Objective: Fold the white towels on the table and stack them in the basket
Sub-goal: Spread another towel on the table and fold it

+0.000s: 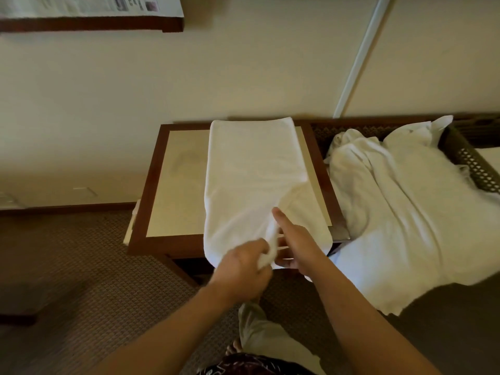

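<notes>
Patterned carpet (81,266) on the far left, then a small dark-framed table (173,185) with a pale top, pushed up against the wall. White towel (251,180) laid lengthwise on the table, near end hanging a bit over the front edge. Left hand (243,269) down at that near edge, fingers curled and pinching a bunched bit of towel. Right hand (295,244) just beside it, fingers mostly straight, index resting on the cloth, not really gripping anything. Further right, dark woven basket (476,163) with a loose pile of unfolded towels (405,212) spilling over its front.
</notes>
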`<state>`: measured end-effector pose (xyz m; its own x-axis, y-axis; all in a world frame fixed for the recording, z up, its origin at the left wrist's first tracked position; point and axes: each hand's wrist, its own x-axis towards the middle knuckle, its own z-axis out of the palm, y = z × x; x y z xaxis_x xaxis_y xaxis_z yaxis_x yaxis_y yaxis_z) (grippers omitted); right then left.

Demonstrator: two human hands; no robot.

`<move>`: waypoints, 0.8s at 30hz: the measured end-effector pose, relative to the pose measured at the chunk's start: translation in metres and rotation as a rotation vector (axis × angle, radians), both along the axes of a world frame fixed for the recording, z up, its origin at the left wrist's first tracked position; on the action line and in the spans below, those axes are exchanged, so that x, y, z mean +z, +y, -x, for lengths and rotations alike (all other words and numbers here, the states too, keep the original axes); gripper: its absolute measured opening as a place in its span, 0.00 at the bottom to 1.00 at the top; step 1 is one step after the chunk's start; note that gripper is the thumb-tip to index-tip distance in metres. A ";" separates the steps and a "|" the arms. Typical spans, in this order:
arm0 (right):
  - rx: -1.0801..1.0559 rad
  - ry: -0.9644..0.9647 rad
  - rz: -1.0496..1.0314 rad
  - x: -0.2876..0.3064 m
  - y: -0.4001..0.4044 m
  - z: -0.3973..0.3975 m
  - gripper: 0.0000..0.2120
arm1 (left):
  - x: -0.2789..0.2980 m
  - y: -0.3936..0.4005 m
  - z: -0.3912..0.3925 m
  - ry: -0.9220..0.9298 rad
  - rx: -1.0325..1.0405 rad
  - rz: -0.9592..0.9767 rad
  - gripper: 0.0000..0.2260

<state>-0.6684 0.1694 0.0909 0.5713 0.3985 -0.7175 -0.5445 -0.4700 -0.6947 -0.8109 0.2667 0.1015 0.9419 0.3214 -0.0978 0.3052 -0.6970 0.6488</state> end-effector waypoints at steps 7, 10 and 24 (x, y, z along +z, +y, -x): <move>-0.303 -0.210 -0.040 -0.027 -0.065 0.001 0.05 | -0.045 -0.026 0.027 0.129 0.079 0.586 0.09; -0.285 -0.239 0.089 -0.044 -0.082 -0.002 0.05 | -0.088 0.002 0.037 0.215 0.722 0.684 0.08; -0.207 -0.350 -0.013 -0.067 -0.090 -0.039 0.16 | -0.123 0.068 0.022 -0.051 1.159 1.215 0.18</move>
<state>-0.6294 0.0792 0.0242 0.8494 0.2569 -0.4610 -0.3563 -0.3652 -0.8600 -0.8325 0.3345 -0.0219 0.2882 0.5662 -0.7722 0.2264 0.7433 0.6295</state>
